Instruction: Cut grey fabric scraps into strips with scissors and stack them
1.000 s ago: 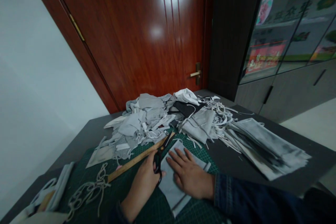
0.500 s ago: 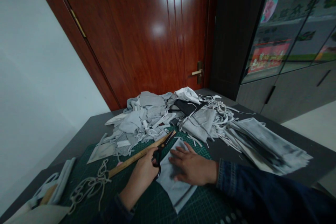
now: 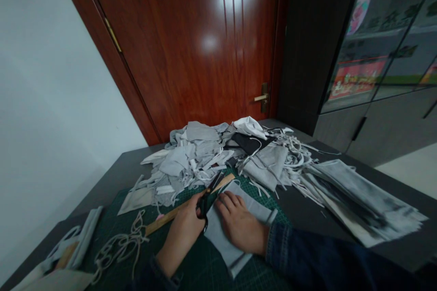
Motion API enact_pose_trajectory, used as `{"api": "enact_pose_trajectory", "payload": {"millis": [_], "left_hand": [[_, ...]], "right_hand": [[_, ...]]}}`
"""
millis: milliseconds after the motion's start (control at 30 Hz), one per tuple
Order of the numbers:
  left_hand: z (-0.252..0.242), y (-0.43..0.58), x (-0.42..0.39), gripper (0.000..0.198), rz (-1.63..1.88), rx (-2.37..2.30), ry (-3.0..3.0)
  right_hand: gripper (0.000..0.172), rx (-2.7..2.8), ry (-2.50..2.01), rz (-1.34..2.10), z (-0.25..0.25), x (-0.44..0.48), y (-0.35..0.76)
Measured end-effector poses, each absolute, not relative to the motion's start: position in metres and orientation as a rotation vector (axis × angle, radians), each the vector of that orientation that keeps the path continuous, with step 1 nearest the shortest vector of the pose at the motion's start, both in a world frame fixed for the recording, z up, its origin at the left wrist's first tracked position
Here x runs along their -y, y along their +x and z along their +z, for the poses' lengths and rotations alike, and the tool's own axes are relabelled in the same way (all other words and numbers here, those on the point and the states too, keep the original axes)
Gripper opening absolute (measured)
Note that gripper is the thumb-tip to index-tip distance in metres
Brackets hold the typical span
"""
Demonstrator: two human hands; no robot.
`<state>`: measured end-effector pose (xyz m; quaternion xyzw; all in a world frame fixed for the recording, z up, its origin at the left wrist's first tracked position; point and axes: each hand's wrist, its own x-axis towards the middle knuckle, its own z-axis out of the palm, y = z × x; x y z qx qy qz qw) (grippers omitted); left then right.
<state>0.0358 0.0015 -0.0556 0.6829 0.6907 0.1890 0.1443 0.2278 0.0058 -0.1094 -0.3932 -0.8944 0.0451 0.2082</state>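
My left hand (image 3: 186, 220) is closed round the handles of black scissors (image 3: 204, 204), whose blades point up and away over a wooden ruler (image 3: 164, 220). Beneath my right hand (image 3: 241, 225) lies a light grey piece of cloth (image 3: 260, 208). The fingers of that hand are curled together on the cloth's left part, close to the scissors; the fingertips and thumb are partly hidden. Cloth and ruler both rest on a green cutting mat (image 3: 191, 266) with grid lines.
A heap of grey cloth pieces (image 3: 174, 161) fills the table's back, with a black cloth (image 3: 251, 143) on it. Tangled cords (image 3: 297, 152) lie right of it. Stacked fabric strips (image 3: 365, 200) are at right. A loose cord (image 3: 118, 245) and a rolled cloth (image 3: 88, 232) lie left.
My right hand has gone from spread flat to curled fingers on the cloth. The cloth's right side now shows, with a raised edge. The scissors stay in my left hand; the view has shifted slightly.
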Motion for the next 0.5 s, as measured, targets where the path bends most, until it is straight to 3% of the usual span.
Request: {"api": "enact_pose_trajectory", "payload": {"millis": [200,500], "left_hand": [[-0.06,0.032,-0.001,0.065,0.611,-1.935,1.922],[-0.072,0.051,0.011,0.066,0.553,-1.884,1.896]], "right_hand": [[0.062,2.61,-1.006,0.227,-0.116,-0.011,0.242],[0.072,2.773,-1.037,0.619,-0.076,-0.003,0.263]]}}
